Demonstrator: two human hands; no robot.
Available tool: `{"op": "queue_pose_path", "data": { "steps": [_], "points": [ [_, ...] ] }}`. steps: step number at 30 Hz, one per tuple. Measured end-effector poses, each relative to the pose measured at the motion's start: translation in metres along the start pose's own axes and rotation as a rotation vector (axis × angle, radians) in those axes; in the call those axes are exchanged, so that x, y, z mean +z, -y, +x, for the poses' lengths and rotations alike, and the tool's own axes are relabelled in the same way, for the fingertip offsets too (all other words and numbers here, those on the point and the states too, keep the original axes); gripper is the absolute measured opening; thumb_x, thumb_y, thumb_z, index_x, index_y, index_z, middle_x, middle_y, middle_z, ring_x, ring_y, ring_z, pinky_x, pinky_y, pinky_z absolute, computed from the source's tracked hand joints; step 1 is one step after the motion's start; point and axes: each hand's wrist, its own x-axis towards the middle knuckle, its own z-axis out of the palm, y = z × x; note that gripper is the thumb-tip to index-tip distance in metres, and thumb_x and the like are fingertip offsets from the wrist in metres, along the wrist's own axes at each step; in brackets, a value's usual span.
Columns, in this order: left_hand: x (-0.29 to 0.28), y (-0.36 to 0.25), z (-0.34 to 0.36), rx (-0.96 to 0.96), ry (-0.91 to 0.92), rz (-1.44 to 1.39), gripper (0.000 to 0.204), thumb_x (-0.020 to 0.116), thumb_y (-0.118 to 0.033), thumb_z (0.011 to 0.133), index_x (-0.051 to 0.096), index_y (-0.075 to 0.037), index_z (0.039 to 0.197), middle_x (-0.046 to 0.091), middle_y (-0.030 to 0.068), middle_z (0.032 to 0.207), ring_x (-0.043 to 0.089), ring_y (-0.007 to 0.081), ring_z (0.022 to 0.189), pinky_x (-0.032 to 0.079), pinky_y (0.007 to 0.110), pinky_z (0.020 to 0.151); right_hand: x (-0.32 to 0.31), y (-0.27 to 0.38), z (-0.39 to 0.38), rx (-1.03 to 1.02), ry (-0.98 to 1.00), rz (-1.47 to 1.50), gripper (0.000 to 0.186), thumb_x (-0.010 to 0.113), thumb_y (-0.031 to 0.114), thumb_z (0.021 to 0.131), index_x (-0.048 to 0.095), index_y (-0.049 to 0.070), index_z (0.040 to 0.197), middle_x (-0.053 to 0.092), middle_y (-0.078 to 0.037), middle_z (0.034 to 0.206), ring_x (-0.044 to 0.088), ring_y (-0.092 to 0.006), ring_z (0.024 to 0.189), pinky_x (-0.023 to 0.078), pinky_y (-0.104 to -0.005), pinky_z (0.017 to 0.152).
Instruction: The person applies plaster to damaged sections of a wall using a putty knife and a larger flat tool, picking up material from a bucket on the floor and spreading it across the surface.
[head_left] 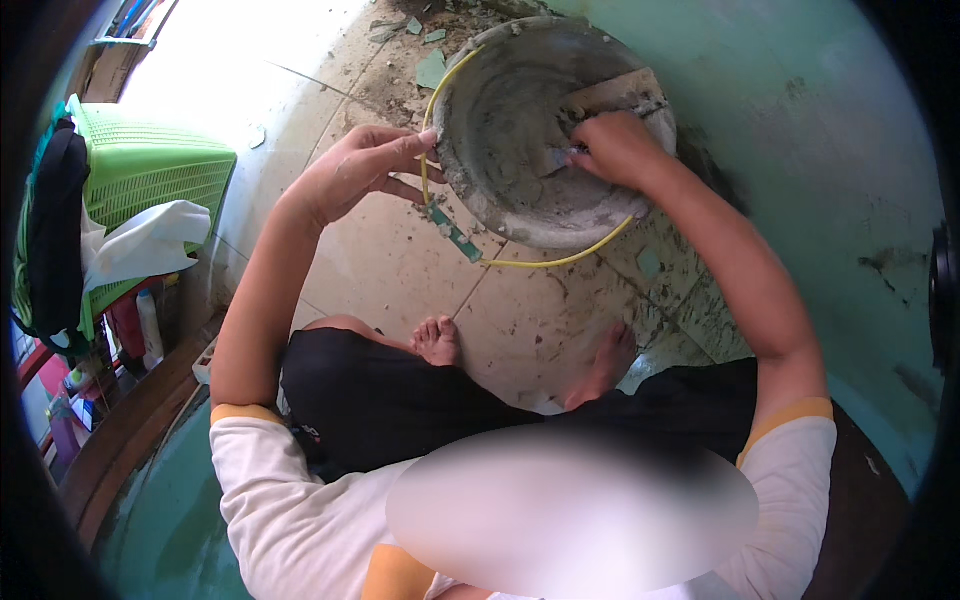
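Observation:
A round grey bucket (480, 205), coated inside with wet cement, tilts its mouth toward me at the top. Its yellow wire handle (545, 264) with a green grip (455, 233) hangs down around the near side. My left hand (370, 170) holds the bucket at its left rim, thumb on the edge and fingers against the outside by the wire. Inside, my right hand (620, 150) is closed around a tool, apparently a trowel; a flat, cement-smeared rectangular piece (615, 92) shows just beyond the knuckles. The fingers hide most of the grip.
Tiled floor (370, 250) with cement spatters and green chips surrounds the bucket. A green wall (830, 130) stands close on the right. At left are a green plastic basket (160, 160), white cloth (155, 245) and several bottles. My bare feet (437, 340) are just below the bucket.

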Motion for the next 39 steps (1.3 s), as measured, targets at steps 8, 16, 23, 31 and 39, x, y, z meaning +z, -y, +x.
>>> {"op": "queue_pose_path", "data": {
  "steps": [8,16,23,31,39],
  "points": [
    [0.018,0.009,-0.014,-0.062,0.109,-0.032,0.060,0.062,-0.043,0.096,0.059,0.009,0.125,0.065,0.0196,0.118,0.064,0.0260,0.110,0.058,0.038,0.090,0.001,0.006,-0.016,0.083,0.082,-0.058,0.029,0.073,0.036,0.082,0.073,0.007,0.085,0.069,-0.016,0.078,0.068,-0.0372,0.080,0.053,-0.0494,0.072],
    [0.027,0.008,-0.022,-0.051,0.097,0.107,0.068,0.062,-0.050,0.094,0.058,0.010,0.127,0.063,0.0218,0.123,0.062,0.0266,0.114,0.059,0.037,0.089,0.001,0.005,-0.037,-0.175,-0.032,-0.103,0.023,0.069,0.032,0.086,0.070,0.010,0.089,0.068,-0.014,0.084,0.066,-0.0364,0.078,0.052,-0.0494,0.070],
    [0.014,-0.013,0.003,-0.140,-0.086,0.386,0.076,0.057,-0.059,0.093,0.057,0.008,0.129,0.062,0.0256,0.123,0.064,0.0309,0.112,0.062,0.038,0.083,-0.011,0.005,-0.039,0.060,0.095,-0.111,0.031,0.074,0.037,0.082,0.071,0.006,0.085,0.068,-0.016,0.077,0.067,-0.0375,0.079,0.052,-0.0493,0.071],
    [0.014,-0.041,0.049,-0.097,-0.109,0.527,0.078,0.047,-0.062,0.096,0.063,0.010,0.119,0.066,0.0284,0.114,0.072,0.0354,0.094,0.063,0.040,0.079,0.025,0.019,-0.034,0.223,0.022,0.135,0.034,0.075,0.039,0.080,0.075,0.006,0.083,0.070,-0.018,0.079,0.068,-0.0375,0.080,0.053,-0.0479,0.073],
    [0.017,-0.041,0.058,-0.167,-0.171,0.632,0.089,0.048,-0.069,0.092,0.061,0.017,0.116,0.063,0.0358,0.112,0.074,0.0363,0.081,0.062,0.042,0.080,0.027,0.021,-0.032,0.211,-0.057,0.210,0.032,0.076,0.036,0.079,0.074,0.003,0.079,0.071,-0.019,0.080,0.070,-0.0372,0.079,0.055,-0.0477,0.073]
  ]
}}
